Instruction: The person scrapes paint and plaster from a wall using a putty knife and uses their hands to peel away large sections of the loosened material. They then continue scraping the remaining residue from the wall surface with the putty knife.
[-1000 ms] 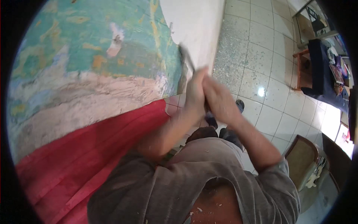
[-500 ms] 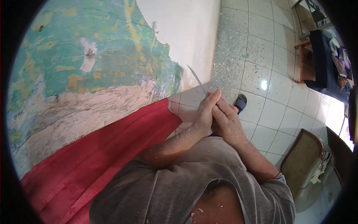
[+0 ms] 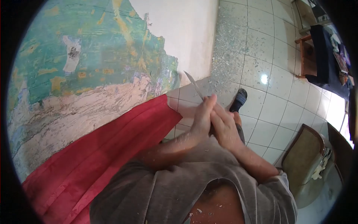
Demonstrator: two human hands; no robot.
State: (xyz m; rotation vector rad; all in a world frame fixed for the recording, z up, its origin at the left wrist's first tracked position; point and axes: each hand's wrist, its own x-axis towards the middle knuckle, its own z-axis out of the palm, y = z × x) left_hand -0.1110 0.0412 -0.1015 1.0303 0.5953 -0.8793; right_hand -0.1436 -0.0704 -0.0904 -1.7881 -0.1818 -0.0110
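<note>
My left hand (image 3: 202, 117) is closed, with a thin pointed knife (image 3: 194, 86) sticking out past its thumb. The blade slants up and left, its tip close to the wall's lower edge but apart from it in this view. Pressed against the left hand is my right hand (image 3: 225, 128), its fingers folded around the same grip. The handle is hidden inside the two hands. Pale flakes cling to both forearms. Left of the blade stands the wall (image 3: 100, 52), with worn green paint, bare plaster low down and a white area.
Paint chips (image 3: 227, 52) litter the tiled floor (image 3: 257, 104) along the wall. A red cloth (image 3: 123, 149) hangs at lower left. A sandalled foot (image 3: 238, 100) stands ahead. On the right are a brown-edged chair (image 3: 304, 156) and a dark-draped wooden piece of furniture (image 3: 320, 56).
Both hands and the knife have shifted slightly down and left in view. More of the sandalled foot and leg shows. The wall has slid left in view.
</note>
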